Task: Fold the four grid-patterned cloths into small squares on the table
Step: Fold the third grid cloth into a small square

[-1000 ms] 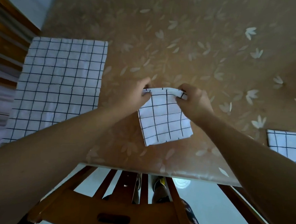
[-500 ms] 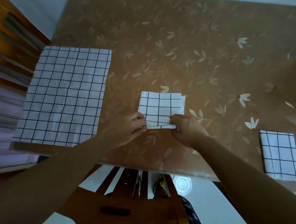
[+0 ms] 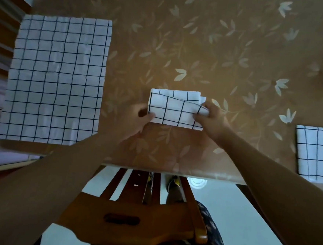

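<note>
Head view, looking down on a brown table [image 3: 200, 48] covered in a pale leaf print.

Small white cloth with a dark grid [image 3: 173, 111]: lies on the table about midway along its length, a little in from the near edge. It is folded into a narrow, layered rectangle. The top layer sits askew, its far edge slanting. This bares a strip of the lower layer along the far side, and a small tab of cloth juts out at the far right corner. The top layer shows about two rows of squares.

Left hand [image 3: 136, 120]: thumb and curled fingers pinch the cloth's near left corner.

Right hand [image 3: 212, 120]: fingers curl over the right end of the top layer and hold it, slightly bunched.

Large flat white grid cloth [image 3: 54, 80]: spread at the table's left end, reaching its near edge.

Folded white grid cloth [image 3: 315, 152]: lies at the table's right end, close to the near edge and partly cut off by the frame.

Orange-brown wooden chair [image 3: 140, 216]: stands below the table's near edge.
</note>
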Demonstrator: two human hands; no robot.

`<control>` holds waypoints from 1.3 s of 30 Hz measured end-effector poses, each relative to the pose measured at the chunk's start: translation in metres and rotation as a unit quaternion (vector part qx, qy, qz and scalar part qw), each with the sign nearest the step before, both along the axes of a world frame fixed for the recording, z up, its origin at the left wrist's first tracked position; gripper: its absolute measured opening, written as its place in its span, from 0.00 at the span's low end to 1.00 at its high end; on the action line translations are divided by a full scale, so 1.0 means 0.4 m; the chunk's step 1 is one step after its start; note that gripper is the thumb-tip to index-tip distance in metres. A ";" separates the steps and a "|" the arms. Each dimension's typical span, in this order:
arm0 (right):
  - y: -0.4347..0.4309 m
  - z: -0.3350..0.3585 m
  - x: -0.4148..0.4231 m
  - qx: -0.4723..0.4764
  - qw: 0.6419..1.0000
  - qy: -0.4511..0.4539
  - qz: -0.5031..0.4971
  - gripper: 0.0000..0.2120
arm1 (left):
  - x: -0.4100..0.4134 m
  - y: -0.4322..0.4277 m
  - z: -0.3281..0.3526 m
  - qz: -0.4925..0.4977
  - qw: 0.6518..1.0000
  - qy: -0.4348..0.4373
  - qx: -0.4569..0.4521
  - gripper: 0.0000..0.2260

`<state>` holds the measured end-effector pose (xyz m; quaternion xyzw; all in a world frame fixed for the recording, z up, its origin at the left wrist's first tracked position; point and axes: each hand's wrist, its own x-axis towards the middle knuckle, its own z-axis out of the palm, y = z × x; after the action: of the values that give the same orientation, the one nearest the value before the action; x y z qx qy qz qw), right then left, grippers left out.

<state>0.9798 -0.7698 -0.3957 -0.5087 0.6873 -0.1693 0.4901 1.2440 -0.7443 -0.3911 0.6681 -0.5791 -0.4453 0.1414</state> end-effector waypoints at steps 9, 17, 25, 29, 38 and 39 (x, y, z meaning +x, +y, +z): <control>-0.054 -0.018 0.047 0.005 0.998 0.010 -0.063 0.19 | -0.038 -0.026 -0.041 0.140 0.989 -0.021 0.048 0.04; -0.080 -0.030 0.069 -0.071 0.991 0.088 0.074 0.26 | -0.037 -0.050 -0.071 0.121 0.989 -0.086 -0.006 0.08; -0.037 -0.045 0.072 -0.126 0.926 0.311 0.171 0.27 | -0.033 -0.032 -0.085 0.034 0.970 -0.228 -0.082 0.27; -0.038 -0.063 0.098 -0.211 0.863 0.334 0.315 0.29 | -0.063 -0.026 -0.080 -0.129 0.916 -0.323 -0.203 0.29; -0.059 -0.173 0.059 -0.220 0.778 0.386 0.444 0.42 | -0.043 -0.029 -0.193 -0.235 0.892 -0.358 -0.142 0.37; -0.061 -0.176 0.058 -0.218 0.779 0.387 0.442 0.43 | -0.043 -0.029 -0.195 -0.234 0.891 -0.362 -0.142 0.37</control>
<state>1.0031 -0.7940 -0.4660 -0.8728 0.4631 0.1317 0.0800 1.2269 -0.7558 -0.4691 0.6010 -0.7867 -0.1063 -0.0926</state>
